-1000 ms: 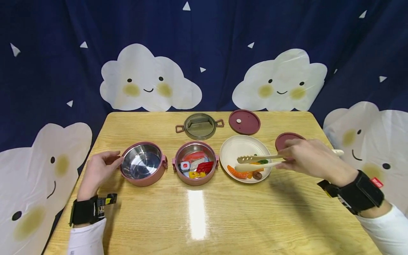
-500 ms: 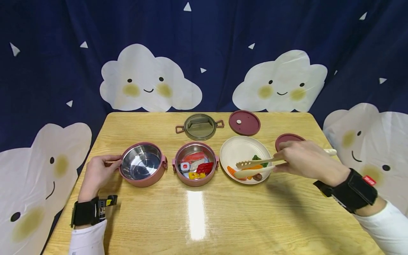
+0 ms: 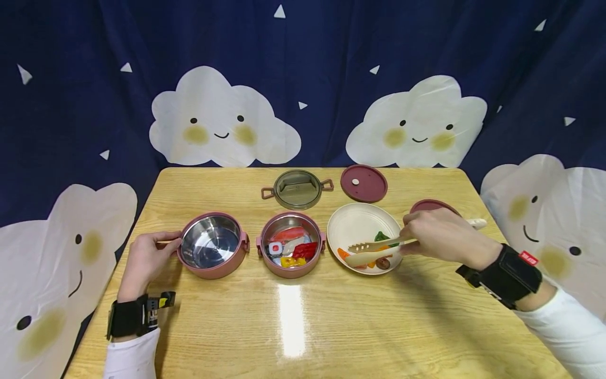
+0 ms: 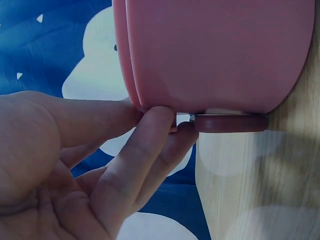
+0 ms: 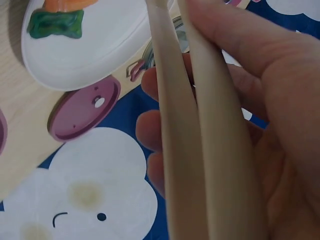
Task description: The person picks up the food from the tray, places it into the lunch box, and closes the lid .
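Observation:
My left hand pinches the left side of a round pink lunch box with a bare steel inside. In the left wrist view, thumb and fingers meet at the rim and side clip of this lunch box. My right hand grips beige tongs, whose two arms stand slightly apart. Their tips overlap the toy food on a cream plate: orange pieces, a green piece and a brown mushroom-like piece. In the right wrist view, fingers wrap the long tongs.
A second pink lunch box, holding several toy foods, stands between the first one and the plate. Behind are a smoky clear lid with two side handles and a maroon lid. Another maroon lid lies partly behind my right hand.
My right hand has moved left with the tongs, and their tips have shifted slightly left over the food. The left hand stays at the lunch box, almost still.

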Tool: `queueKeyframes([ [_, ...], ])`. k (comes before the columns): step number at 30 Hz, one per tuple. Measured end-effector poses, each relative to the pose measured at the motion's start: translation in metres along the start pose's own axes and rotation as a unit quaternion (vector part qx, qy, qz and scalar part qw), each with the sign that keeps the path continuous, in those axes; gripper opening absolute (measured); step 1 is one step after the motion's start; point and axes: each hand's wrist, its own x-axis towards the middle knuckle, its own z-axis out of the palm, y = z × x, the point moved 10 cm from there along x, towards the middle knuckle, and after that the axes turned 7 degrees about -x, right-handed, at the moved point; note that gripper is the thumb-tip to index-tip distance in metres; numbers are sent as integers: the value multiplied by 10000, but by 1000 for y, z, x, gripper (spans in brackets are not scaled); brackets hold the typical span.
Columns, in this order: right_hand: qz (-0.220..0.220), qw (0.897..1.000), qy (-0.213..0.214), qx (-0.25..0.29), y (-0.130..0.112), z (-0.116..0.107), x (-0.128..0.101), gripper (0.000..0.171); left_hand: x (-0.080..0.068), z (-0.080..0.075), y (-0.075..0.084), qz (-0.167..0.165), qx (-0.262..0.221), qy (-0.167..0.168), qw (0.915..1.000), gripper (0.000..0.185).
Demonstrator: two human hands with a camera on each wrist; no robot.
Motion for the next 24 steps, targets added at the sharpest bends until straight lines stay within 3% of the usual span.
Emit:
queueKeyframes([
  [13, 33, 9999, 98, 67, 3, -4, -4, 19, 1, 2, -2, 32, -77, -30, 10000, 24],
  [24, 81, 9993, 378, 6, 12, -31, 1, 18, -2, -2, -4, 43, -11, 78, 10000, 25],
])
